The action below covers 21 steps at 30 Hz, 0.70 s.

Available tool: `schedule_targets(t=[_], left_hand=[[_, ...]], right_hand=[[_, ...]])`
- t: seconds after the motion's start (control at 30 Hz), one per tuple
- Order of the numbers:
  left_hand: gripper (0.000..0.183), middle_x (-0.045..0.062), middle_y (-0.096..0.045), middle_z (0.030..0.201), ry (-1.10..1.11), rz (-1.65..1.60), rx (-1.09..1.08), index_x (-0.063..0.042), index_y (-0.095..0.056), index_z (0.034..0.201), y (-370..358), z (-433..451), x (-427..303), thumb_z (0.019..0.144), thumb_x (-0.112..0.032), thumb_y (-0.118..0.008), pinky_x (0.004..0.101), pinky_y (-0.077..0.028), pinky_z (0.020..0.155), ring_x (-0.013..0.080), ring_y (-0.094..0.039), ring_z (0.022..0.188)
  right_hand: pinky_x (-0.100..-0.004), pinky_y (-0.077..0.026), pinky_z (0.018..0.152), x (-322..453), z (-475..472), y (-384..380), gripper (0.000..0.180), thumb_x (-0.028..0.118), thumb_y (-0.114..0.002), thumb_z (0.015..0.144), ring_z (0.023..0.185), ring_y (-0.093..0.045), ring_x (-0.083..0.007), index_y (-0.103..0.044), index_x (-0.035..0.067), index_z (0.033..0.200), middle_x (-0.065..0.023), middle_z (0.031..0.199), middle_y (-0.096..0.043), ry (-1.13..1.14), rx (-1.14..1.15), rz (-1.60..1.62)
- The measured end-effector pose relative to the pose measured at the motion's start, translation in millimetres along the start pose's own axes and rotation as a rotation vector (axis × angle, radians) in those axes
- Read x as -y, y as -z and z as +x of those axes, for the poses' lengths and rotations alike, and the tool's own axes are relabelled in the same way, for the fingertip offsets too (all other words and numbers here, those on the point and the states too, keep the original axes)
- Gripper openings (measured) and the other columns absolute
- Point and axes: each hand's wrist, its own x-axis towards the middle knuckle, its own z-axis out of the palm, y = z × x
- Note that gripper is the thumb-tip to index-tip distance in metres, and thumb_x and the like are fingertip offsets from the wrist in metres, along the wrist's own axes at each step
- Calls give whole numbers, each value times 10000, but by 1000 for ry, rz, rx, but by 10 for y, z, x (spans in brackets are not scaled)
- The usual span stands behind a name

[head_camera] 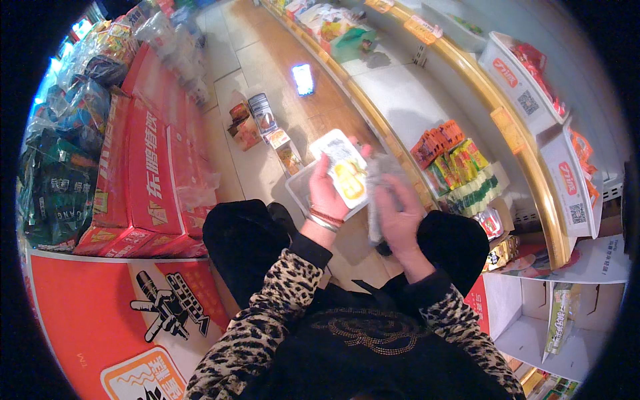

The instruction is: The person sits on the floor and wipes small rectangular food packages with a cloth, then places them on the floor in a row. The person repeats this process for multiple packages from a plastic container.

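Observation:
My left hand (325,189) grips a flat white packet (345,162) with a yellow picture on its front, tilted up in front of my knees. In my right hand (402,215) is a grey cloth (377,200), close against the packet's right edge; motion blurs both. Below my hands sits a clear plastic bin (298,192) on the floor, partly hidden by the left hand and the packet. Whether the bin holds anything cannot be made out.
Small boxes and packets (262,115) lie on the tiled floor, near a lit phone (303,80). Red cartons (150,165) and bagged goods line the left. On the right, shelves carry snack packets (452,160) and white bins (570,180).

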Motion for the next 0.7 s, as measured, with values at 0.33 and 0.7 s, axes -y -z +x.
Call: schedule_targets(t=[0.33, 0.7], left_hand=[[536, 113, -559, 1197, 27, 165, -267, -17, -470, 1212, 24, -75, 262, 952, -462, -324, 428, -441, 895, 260, -559, 1037], [791, 80, -519, 1206, -152, 1018, -378, -83, -185, 1440, 900, 93, -225, 725, -145, -519, 249, -445, 662, 126, -538, 914]], right_hand=[[-338, -483, 762, -763, 270, -22, 205, 189, -656, 785, 879, -610, -283, -661, 84, 961, -132, 951, -633, -37, -79, -290], [-235, -452, 770, -511, 468, 634, 272, 165, -655, 833, 883, -566, -98, -630, 0, 1048, -41, 996, -620, -568, 97, 120]])
